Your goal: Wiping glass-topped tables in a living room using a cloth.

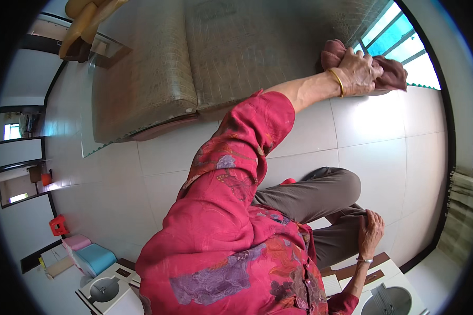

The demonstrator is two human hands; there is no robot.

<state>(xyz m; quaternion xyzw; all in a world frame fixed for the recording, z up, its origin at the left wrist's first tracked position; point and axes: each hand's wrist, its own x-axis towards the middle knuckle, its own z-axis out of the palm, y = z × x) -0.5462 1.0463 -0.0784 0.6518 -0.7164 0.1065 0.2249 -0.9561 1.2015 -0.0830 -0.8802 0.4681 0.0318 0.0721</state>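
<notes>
My left hand (356, 73), with a yellow bangle at the wrist, presses a bunched brownish-maroon cloth (390, 73). Folds of it stick out on both sides of the fingers. Under the cloth is the right end of a low table (240, 59) with brown crocodile-pattern, leather-like panels. A glass top with a scalloped green edge (110, 146) shows at its left corner. On my bent knee in grey-brown trousers (315, 193) rests my right hand (372, 232), fingers a little apart and holding nothing. A silver-coloured bangle circles that wrist.
Pale floor tiles (299, 138) separate me from the table. A yellow-brown wooden piece of furniture (79, 31) stands at upper left. At lower left are a red plastic stool (58, 225), a light-blue container (96, 258) and white furniture (122, 299). A curtain (461, 220) hangs at right.
</notes>
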